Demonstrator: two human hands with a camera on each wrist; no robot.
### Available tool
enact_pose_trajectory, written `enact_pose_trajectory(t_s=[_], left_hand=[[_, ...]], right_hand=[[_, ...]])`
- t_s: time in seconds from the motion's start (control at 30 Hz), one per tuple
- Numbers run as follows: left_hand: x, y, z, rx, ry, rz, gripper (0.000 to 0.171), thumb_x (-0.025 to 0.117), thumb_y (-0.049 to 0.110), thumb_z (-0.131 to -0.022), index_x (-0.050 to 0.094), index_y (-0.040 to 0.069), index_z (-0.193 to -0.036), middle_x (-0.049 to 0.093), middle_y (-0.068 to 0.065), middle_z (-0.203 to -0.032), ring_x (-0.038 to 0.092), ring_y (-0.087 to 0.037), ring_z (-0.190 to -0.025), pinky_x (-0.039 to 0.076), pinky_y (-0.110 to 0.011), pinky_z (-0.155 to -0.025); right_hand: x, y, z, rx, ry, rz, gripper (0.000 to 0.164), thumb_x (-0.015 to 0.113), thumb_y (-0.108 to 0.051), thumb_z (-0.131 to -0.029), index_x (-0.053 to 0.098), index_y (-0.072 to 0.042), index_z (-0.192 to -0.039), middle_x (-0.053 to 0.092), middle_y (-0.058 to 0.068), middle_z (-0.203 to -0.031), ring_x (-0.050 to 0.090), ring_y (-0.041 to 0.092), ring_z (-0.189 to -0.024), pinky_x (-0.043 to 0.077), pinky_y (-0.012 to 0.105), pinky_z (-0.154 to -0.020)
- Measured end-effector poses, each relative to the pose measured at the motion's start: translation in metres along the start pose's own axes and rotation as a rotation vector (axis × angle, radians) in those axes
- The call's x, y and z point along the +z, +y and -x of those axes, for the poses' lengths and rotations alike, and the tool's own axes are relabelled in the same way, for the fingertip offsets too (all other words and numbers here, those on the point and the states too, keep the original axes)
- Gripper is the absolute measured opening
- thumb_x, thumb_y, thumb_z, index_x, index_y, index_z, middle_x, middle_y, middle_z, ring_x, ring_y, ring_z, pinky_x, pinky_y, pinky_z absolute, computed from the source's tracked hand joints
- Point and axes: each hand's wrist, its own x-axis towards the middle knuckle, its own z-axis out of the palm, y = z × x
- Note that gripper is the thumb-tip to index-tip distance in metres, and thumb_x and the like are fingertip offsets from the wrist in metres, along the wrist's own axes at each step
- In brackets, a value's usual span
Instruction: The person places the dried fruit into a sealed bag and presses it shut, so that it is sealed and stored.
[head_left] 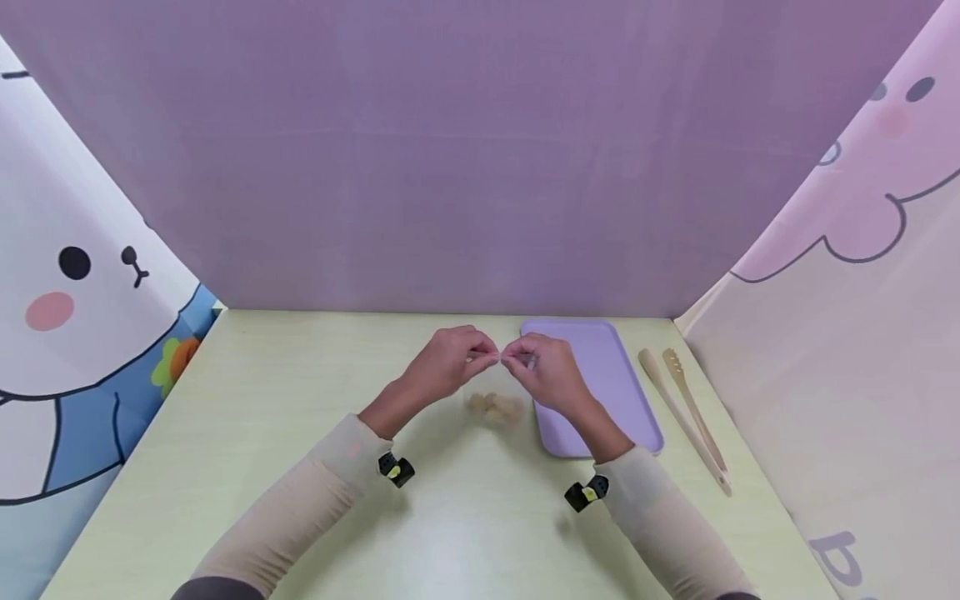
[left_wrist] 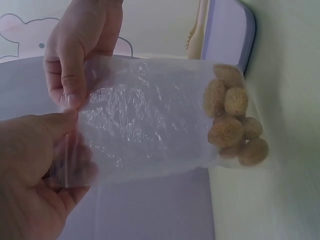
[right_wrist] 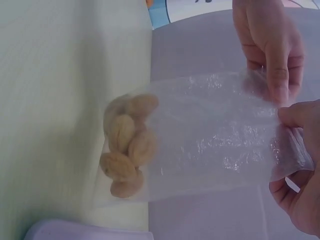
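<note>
Both hands pinch the top edge of a clear plastic bag point(left_wrist: 145, 125), their fingertips meeting near its middle. My left hand point(head_left: 453, 363) grips one side of the opening edge and my right hand point(head_left: 551, 372) the other. Several walnuts point(left_wrist: 226, 131) lie bunched at the bottom of the bag. In the head view the bag hangs below the fingers, with the walnuts showing as a blurred brown cluster between the wrists. In the right wrist view, the right thumb and fingers curl over the bag's edge, and the left thumb presses beside them.
A purple tray point(head_left: 607, 375) lies on the pale table point(head_left: 315, 375), partly under the right hand and forearm in the head view. To its right are wooden-coloured tongs point(head_left: 693, 408), spread slightly apart. A purple backdrop point(head_left: 450, 167) stands behind the table, with printed cloth panels at both sides.
</note>
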Motion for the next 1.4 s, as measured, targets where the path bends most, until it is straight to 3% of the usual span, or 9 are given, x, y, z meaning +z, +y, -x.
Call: enact_pose_trajectory(t_s=[0.27, 0.53, 0.73, 1.0, 1.4], left_hand=[[-0.011, -0.018, 0.014, -0.103, 0.058, 0.049, 0.008, 0.075, 0.019, -0.093, 0.076, 0.011, -0.095, 0.074, -0.001, -0.091, 0.067, -0.011, -0.08, 0.057, -0.026, -0.07], [-0.016, -0.016, 0.016, -0.153, 0.077, 0.07, 0.01, 0.074, 0.02, -0.094, 0.077, 0.011, -0.095, 0.074, -0.001, -0.089, 0.062, -0.01, -0.074, 0.052, -0.023, -0.065], [-0.016, -0.014, 0.014, -0.099, 0.115, 0.032, 0.009, 0.075, 0.019, -0.092, 0.078, 0.011, -0.091, 0.075, -0.001, -0.086, 0.062, -0.009, -0.071, 0.052, -0.022, -0.063], [-0.015, -0.01, 0.011, -0.041, 0.123, 0.02, 0.009, 0.076, 0.018, -0.091, 0.079, 0.009, -0.089, 0.074, -0.001, -0.081, 0.058, -0.005, -0.066, 0.049, -0.021, -0.06], [-0.017, -0.008, 0.011, -0.022, 0.132, 0.045, 0.008, 0.076, 0.016, -0.092, 0.078, 0.008, -0.09, 0.074, -0.002, -0.08, 0.066, -0.009, -0.069, 0.057, -0.026, -0.065]], right_hand=[[-0.005, 0.005, -0.001, 0.011, 0.028, 0.004, 0.007, 0.077, -0.011, -0.09, 0.078, -0.005, -0.086, 0.075, 0.006, -0.083, 0.069, 0.017, -0.07, 0.057, 0.028, -0.064], [-0.01, 0.004, -0.002, 0.048, 0.02, -0.015, 0.006, 0.077, -0.012, -0.089, 0.077, -0.006, -0.089, 0.076, 0.007, -0.084, 0.07, 0.018, -0.072, 0.057, 0.028, -0.065], [-0.01, 0.0, -0.004, 0.082, -0.003, 0.015, 0.007, 0.078, -0.01, -0.088, 0.077, -0.005, -0.092, 0.076, 0.007, -0.086, 0.072, 0.019, -0.077, 0.06, 0.034, -0.07], [0.0, -0.018, -0.012, -0.004, -0.054, 0.122, 0.012, 0.078, -0.016, -0.089, 0.079, -0.007, -0.097, 0.078, 0.007, -0.096, 0.074, 0.022, -0.089, 0.06, 0.04, -0.08], [0.004, -0.027, -0.022, -0.048, -0.028, 0.159, 0.007, 0.074, -0.014, -0.091, 0.08, -0.009, -0.091, 0.078, 0.004, -0.089, 0.074, 0.019, -0.082, 0.059, 0.037, -0.074]])
